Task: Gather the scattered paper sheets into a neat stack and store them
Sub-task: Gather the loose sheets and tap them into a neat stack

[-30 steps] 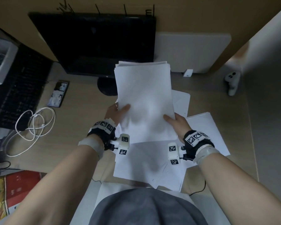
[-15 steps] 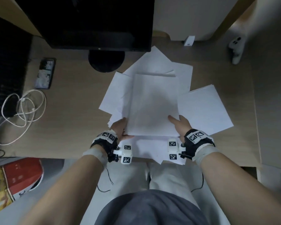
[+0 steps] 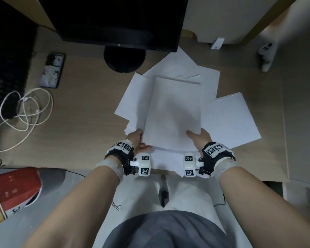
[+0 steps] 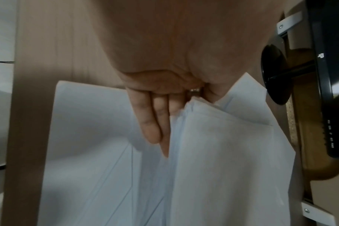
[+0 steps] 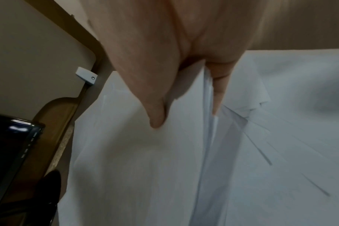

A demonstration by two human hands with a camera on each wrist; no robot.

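Note:
A stack of white paper sheets [image 3: 174,113] [image 4: 222,152] [image 5: 135,152] is held low over the wooden desk [image 3: 86,113], above other loose sheets [image 3: 234,120] spread beneath it. My left hand [image 3: 137,140] [image 4: 164,116] grips the stack's near left corner, fingers underneath. My right hand [image 3: 198,138] [image 5: 184,97] pinches the near right corner, thumb on top and fingers below. More loose sheets [image 3: 131,99] fan out to the left and behind, near the monitor base.
A black monitor [image 3: 118,20] on a round base [image 3: 124,59] stands at the back. A phone [image 3: 52,70], a coiled white cable [image 3: 25,111] and a dark keyboard [image 3: 5,68] lie left. A white controller [image 3: 266,55] lies back right. A red bag [image 3: 13,188] sits below the desk edge.
The stack, upright and raised a second ago, has been lowered flat over the spread sheets. Both hands still hold its near corners. The head view has tilted down.

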